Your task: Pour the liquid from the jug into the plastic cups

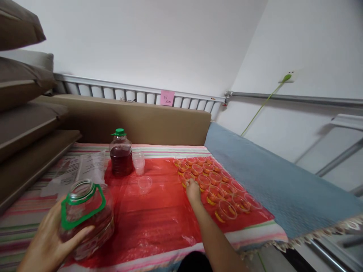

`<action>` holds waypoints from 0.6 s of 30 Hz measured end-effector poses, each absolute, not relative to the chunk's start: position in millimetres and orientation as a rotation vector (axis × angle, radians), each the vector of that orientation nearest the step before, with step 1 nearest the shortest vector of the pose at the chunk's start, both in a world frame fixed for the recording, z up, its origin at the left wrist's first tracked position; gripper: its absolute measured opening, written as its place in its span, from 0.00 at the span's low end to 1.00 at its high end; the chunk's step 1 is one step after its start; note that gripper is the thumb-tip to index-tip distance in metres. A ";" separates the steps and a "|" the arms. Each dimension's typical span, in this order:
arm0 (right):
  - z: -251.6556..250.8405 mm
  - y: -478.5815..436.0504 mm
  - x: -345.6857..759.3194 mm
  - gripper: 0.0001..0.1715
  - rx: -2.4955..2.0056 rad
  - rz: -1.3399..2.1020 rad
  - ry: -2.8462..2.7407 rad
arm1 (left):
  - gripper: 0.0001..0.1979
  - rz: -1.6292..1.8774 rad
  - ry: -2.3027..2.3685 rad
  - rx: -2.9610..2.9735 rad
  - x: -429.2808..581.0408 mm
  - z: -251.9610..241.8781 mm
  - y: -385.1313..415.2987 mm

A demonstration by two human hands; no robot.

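At the lower left, my left hand (53, 234) is wrapped round a clear open-mouthed jug (98, 226) with a green handle ring, its bottom on or just above the red sheet (147, 215). My right hand (193, 189) reaches to the left edge of a group of several clear cups (227, 209) holding yellow liquid; its fingers close on the rim of one cup (188, 176). A single clear cup (145, 184) stands mid-sheet, with a stack of cups (138, 162) behind it. Beside the stack is a capped jug of dark red liquid (121, 160).
Crumpled clear plastic bags (92, 166) lie on the striped cloth (17, 223) at the left, beside stacked brown cushions (25, 121). A brown backrest (136, 121) runs behind. A blue-covered surface (263, 170) borders the right side.
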State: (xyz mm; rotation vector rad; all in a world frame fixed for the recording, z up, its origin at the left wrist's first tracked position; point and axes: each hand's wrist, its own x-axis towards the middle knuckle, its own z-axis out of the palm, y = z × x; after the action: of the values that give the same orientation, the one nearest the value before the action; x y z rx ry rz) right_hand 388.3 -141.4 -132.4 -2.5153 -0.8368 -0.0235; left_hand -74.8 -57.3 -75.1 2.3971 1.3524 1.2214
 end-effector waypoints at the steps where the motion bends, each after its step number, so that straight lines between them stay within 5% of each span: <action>1: -129.5 -142.6 387.3 0.14 -2.527 -0.014 -0.833 | 0.31 1.222 1.347 2.383 -73.4 -71.8 -58.7; 6: -107.5 -154.7 366.2 0.26 -2.529 -0.063 -0.898 | 0.36 1.252 1.265 2.338 -68.1 -56.3 -66.0; 18: -133.3 -91.8 222.7 0.14 -2.076 0.066 -1.519 | 0.41 1.315 1.202 2.339 -63.0 -52.8 -75.4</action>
State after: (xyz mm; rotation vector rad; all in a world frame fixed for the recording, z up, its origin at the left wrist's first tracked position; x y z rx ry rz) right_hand 222.7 -91.8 -133.3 -2.0764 -1.5189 0.0657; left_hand -63.0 -75.4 -52.8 2.3386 1.2016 1.3151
